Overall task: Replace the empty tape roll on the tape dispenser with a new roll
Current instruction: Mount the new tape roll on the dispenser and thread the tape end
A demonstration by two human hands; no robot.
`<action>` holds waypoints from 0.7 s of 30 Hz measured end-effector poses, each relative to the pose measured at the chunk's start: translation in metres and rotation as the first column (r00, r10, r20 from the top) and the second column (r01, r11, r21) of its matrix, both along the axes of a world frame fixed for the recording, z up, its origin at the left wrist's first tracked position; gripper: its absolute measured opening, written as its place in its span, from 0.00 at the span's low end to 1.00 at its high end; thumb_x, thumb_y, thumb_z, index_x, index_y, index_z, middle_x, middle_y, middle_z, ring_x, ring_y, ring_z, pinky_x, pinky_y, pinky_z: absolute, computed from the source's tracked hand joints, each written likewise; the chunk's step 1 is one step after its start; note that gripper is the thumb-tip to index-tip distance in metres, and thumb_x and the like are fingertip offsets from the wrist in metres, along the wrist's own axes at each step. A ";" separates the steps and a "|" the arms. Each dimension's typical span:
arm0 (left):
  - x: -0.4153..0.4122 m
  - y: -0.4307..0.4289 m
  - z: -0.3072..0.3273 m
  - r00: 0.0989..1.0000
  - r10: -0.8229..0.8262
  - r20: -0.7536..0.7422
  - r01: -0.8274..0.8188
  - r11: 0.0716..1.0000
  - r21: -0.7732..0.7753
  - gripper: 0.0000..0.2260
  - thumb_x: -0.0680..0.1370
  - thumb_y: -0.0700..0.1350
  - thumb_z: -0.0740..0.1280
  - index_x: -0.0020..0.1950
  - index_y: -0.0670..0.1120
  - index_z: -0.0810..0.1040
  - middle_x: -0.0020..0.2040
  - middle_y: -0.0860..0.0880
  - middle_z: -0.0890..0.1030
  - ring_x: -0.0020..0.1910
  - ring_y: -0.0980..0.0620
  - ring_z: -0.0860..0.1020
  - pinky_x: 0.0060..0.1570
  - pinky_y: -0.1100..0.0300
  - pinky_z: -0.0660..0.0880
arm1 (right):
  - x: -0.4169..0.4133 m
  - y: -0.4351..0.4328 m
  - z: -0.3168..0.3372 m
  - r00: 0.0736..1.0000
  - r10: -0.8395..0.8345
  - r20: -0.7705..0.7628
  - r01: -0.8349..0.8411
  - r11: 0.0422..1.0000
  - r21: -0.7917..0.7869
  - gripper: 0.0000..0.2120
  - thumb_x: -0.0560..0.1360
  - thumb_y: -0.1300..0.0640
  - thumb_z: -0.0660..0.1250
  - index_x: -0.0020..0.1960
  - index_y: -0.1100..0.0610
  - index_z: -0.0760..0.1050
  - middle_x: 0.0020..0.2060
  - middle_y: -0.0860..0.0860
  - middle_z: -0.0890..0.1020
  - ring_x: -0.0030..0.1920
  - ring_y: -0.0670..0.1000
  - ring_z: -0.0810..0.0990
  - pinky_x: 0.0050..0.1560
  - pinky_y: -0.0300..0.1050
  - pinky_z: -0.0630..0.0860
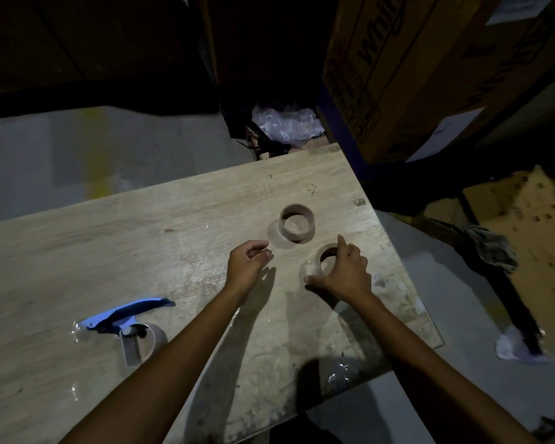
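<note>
A blue-handled tape dispenser lies on its side at the near left of the wooden table, with a cardboard core on its spindle. Two tape rolls sit at the far right of the table. My right hand grips the nearer, clear roll, thumb at its near side and fingers over its rim. The farther, brown roll stands free, untouched. My left hand hovers just left of the rolls with fingers curled loosely and nothing in it.
A large printed cardboard box stands beyond the table's far right corner. Crumpled clear plastic lies in the dark gap behind the table. Grey floor shows at left and right, with a rag and a dark strap at right.
</note>
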State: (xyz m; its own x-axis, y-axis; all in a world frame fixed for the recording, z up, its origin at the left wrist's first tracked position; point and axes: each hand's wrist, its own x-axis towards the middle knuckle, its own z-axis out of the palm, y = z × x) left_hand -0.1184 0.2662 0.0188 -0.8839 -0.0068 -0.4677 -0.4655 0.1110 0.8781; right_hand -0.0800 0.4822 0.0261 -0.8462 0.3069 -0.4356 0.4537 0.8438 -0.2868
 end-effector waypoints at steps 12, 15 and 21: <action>0.042 -0.024 0.024 0.999 -0.039 -0.009 0.040 0.995 0.088 0.13 0.76 0.31 0.68 0.60 0.39 0.80 0.57 0.40 0.83 0.58 0.45 0.81 0.58 0.51 0.80 | 0.014 -0.043 0.011 0.965 -0.169 -0.200 0.118 0.963 -0.241 0.48 0.62 0.43 0.78 0.76 0.50 0.60 0.66 0.58 0.67 0.64 0.64 0.70 0.60 0.54 0.73; 0.049 -0.034 0.042 1.000 0.014 0.009 -0.015 0.986 0.164 0.14 0.77 0.33 0.69 0.62 0.40 0.78 0.57 0.41 0.83 0.58 0.46 0.81 0.59 0.52 0.79 | 0.021 -0.075 0.033 0.933 -0.209 -0.294 0.072 0.907 -0.416 0.45 0.62 0.45 0.80 0.74 0.49 0.64 0.63 0.55 0.69 0.63 0.57 0.73 0.61 0.47 0.73; 0.067 -0.069 0.093 0.997 0.069 -0.027 -0.055 0.930 0.363 0.14 0.81 0.42 0.66 0.66 0.44 0.78 0.57 0.47 0.84 0.56 0.50 0.83 0.57 0.51 0.80 | 0.036 -0.141 0.080 0.919 -0.327 -0.222 0.020 0.599 -0.801 0.44 0.64 0.39 0.78 0.75 0.44 0.64 0.71 0.48 0.70 0.69 0.50 0.71 0.66 0.56 0.75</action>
